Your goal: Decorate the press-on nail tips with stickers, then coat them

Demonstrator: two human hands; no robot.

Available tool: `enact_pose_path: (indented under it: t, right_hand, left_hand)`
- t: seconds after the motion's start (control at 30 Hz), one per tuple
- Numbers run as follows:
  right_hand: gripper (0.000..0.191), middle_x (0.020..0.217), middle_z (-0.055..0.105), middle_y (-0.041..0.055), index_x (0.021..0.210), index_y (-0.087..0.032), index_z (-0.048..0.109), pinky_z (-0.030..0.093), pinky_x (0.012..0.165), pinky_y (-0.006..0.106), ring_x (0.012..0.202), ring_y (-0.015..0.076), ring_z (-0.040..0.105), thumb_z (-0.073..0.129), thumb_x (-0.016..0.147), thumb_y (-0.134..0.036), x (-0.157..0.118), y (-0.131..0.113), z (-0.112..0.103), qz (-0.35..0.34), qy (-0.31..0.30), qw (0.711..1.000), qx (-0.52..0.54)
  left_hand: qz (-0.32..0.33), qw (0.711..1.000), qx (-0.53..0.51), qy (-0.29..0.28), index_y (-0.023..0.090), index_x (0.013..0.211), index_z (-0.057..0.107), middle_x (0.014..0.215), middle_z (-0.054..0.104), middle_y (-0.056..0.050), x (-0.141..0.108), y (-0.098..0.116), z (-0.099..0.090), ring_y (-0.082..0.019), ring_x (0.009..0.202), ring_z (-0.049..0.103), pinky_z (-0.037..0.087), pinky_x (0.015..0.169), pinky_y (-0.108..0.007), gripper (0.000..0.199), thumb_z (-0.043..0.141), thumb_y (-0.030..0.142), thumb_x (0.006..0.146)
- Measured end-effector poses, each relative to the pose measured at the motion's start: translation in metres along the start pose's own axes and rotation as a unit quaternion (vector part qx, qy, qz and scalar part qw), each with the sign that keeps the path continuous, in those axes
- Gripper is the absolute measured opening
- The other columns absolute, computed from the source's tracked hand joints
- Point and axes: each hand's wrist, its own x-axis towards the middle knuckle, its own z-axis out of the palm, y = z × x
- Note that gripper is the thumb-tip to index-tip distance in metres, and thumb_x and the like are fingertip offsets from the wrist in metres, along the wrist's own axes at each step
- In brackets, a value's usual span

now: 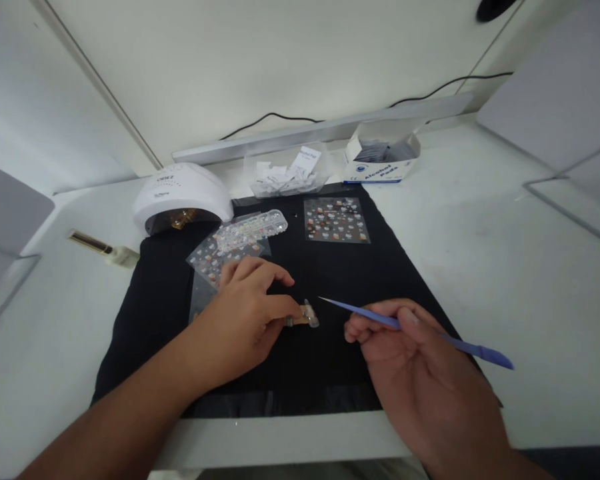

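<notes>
Head cam: left hand (245, 319) pinches a small clear-ended piece (312, 317) at its 3 o'clock, right hand (415, 373) grips a blue-purple pointed tool (373, 315), tip near the piece's 1 o'clock. Loose pinch plus clumsy poke could send it skidding.

Kinda flat, dim grey light tbh, can't pin down the source. The matte black cloth (340, 267) around the left grip (247, 313) goes nearly solid dark, while the white tabletop (525, 280) right of the right grip (415, 373) reads paler. Wide-lens stretch at the edges; the small translucent piece (312, 316) by the left fingertips is mushy.
</notes>
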Motion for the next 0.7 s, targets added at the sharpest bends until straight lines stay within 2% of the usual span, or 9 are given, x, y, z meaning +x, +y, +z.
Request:
enact_pose_path:
  t: [0.13,0.27,0.37,0.47,0.6,0.67,0.7]
  right_hand:
    - [0.024,0.070,0.067,0.0009,0.072,-0.023,0.077,0.059,0.063,0.028,0.067,0.0158,0.065,0.084,0.073,-0.045,0.003,0.002,-0.002,-0.010,0.018,1.000,0.004]
    - [0.033,0.068,0.070,0.0027,0.072,-0.023,0.076,0.062,0.064,0.026,0.068,0.0176,0.068,0.089,0.062,-0.052,0.013,0.007,-0.010,0.022,0.062,0.998,0.003]
    - [0.038,0.070,0.070,0.0012,0.071,-0.024,0.075,0.065,0.064,0.025,0.068,0.0179,0.069,0.094,0.049,-0.048,0.023,0.011,-0.014,0.044,0.105,0.993,0.035]
    - [0.039,0.070,0.070,0.0017,0.070,-0.023,0.074,0.065,0.061,0.025,0.065,0.0180,0.069,0.095,0.046,-0.045,0.028,0.010,-0.014,0.046,0.104,0.992,0.056]
    - [0.033,0.069,0.070,0.0024,0.069,-0.022,0.074,0.065,0.056,0.027,0.063,0.0185,0.069,0.093,0.052,-0.042,0.029,0.005,-0.011,0.041,0.087,0.993,0.062]
    - [0.033,0.069,0.070,0.0024,0.069,-0.022,0.074,0.065,0.056,0.027,0.062,0.0180,0.068,0.093,0.050,-0.042,0.029,0.002,-0.010,0.036,0.091,0.993,0.062]
    - [0.033,0.069,0.071,0.0028,0.069,-0.022,0.074,0.065,0.056,0.027,0.063,0.0181,0.068,0.093,0.050,-0.042,0.029,0.002,-0.010,0.036,0.091,0.993,0.062]
  left_hand:
    - [-0.005,1.000,0.023,-0.012,0.031,0.103,0.080,0.127,0.066,-0.009,0.002,0.003,-0.003,-0.034,0.120,0.053,0.036,0.096,-0.060,0.045,0.054,-0.002,0.086]
    - [-0.025,0.998,0.029,0.056,0.029,0.118,0.075,0.136,0.064,-0.010,-0.002,0.001,-0.022,-0.031,0.129,0.051,0.037,0.104,-0.056,0.039,0.057,0.007,0.091]
    - [-0.120,0.983,0.076,0.114,0.030,0.121,0.073,0.137,0.064,-0.006,-0.008,-0.011,-0.046,-0.029,0.131,0.051,0.038,0.107,-0.052,0.035,0.059,0.015,0.094]
    - [-0.215,0.962,0.108,0.129,0.025,0.117,0.075,0.131,0.068,-0.008,-0.016,-0.022,-0.072,-0.031,0.126,0.056,0.042,0.107,-0.053,0.028,0.060,0.017,0.094]
    - [-0.314,0.941,0.105,0.072,0.021,0.101,0.077,0.102,0.076,-0.007,-0.025,-0.028,-0.091,-0.027,0.099,0.070,0.055,0.092,-0.046,0.017,0.060,0.026,0.099]
    - [-0.368,0.923,0.102,0.047,0.019,0.107,0.073,0.105,0.074,-0.008,-0.028,-0.034,-0.091,-0.025,0.095,0.071,0.059,0.088,-0.045,0.019,0.062,0.033,0.100]
    - [-0.391,0.914,0.099,0.039,0.017,0.118,0.068,0.117,0.071,-0.009,-0.029,-0.040,-0.088,-0.023,0.100,0.070,0.060,0.089,-0.044,0.026,0.064,0.036,0.101]
